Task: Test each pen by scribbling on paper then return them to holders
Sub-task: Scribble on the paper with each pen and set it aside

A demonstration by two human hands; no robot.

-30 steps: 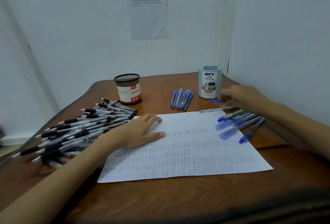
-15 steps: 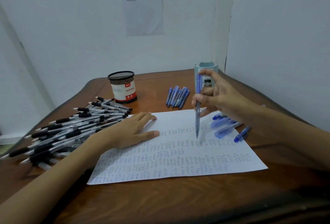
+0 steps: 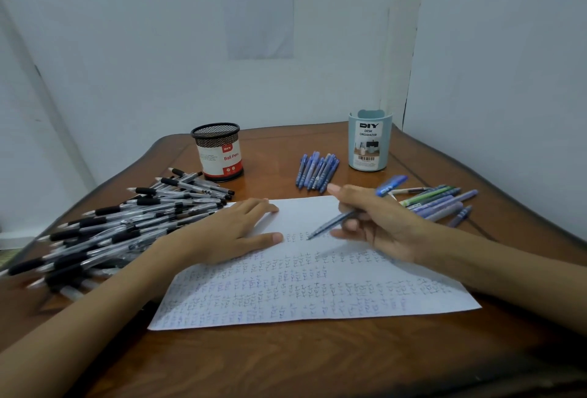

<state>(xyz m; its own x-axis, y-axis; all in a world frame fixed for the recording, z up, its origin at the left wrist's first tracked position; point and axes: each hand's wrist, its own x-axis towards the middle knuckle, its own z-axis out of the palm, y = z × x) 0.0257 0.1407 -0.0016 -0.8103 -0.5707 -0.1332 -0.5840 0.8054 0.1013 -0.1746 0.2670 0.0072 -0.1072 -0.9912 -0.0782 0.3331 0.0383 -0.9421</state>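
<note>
Scribbles filled most of the paper (image 3: 317,296). The left hand (image 3: 228,235) lay flat on it; the right hand (image 3: 378,223) gripped a blue pen (image 3: 333,223), tip touching the sheet. Farther off, heaped pens (image 3: 127,223) lay outside the mesh holder (image 3: 219,153) and the blue organizer (image 3: 368,143), so returning them looked undone.

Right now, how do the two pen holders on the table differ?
The black mesh holder has a red-and-white Ball Pens label; the pale blue desk organizer has solid walls. The mesh holder stands left, beside the black pens; the organizer right, beside the blue pens. Both stand upright.
</note>
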